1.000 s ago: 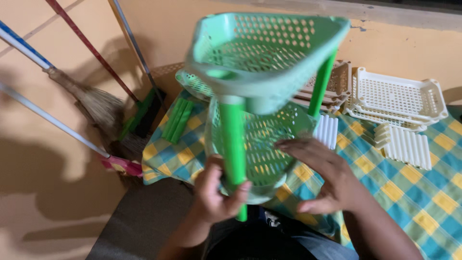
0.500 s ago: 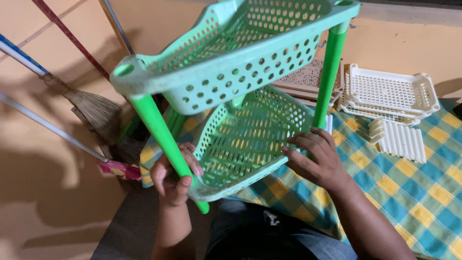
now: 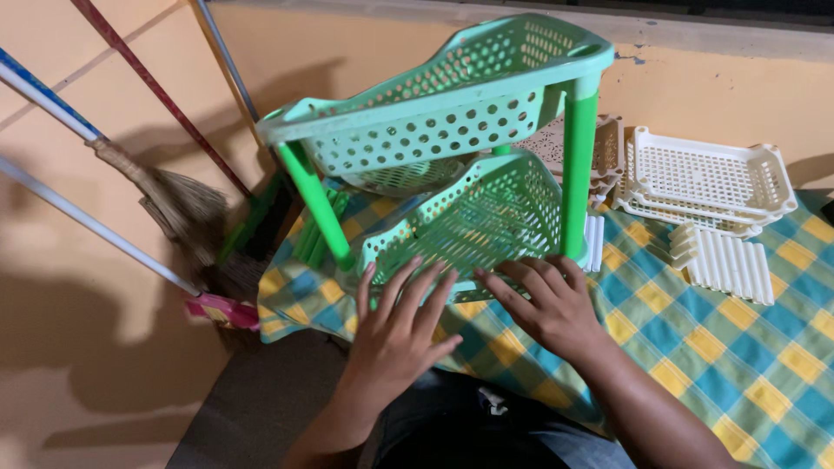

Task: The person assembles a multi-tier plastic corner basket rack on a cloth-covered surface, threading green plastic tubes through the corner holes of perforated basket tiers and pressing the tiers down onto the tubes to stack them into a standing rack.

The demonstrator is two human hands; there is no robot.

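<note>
1. Since half a second ago the left hand (image 3: 395, 334) has let go of the green leg it gripped, and the rack has swung round so both tiers face the camera more squarely.
2. Nearest the camera, the left hand now lies flat with its fingers spread, fingertips touching the front rim of the lower basket (image 3: 473, 221); it grasps nothing.
3. Just beside it, the right hand (image 3: 552, 308) is likewise open, fingers stretched forward and resting against the same rim near the foot of the right green leg (image 3: 578, 169); it also grips nothing.
4. Both hands rest over a checked cloth (image 3: 730, 365) of blue, green and yellow that covers the table.
5. On that cloth the two-tier rack stands tilted: the mint-green perforated lower basket sits against the fingers, and the upper basket (image 3: 443, 108) is carried above it on green legs, one leg (image 3: 317, 204) slanting at the left.
6. Farther right, well apart from the hands, a white slatted panel (image 3: 725, 265) lies flat, with a stack of white perforated trays (image 3: 708, 178) behind it.
7. Far left, a straw broom (image 3: 178, 204) and other long handles lean against the tan wall.
</note>
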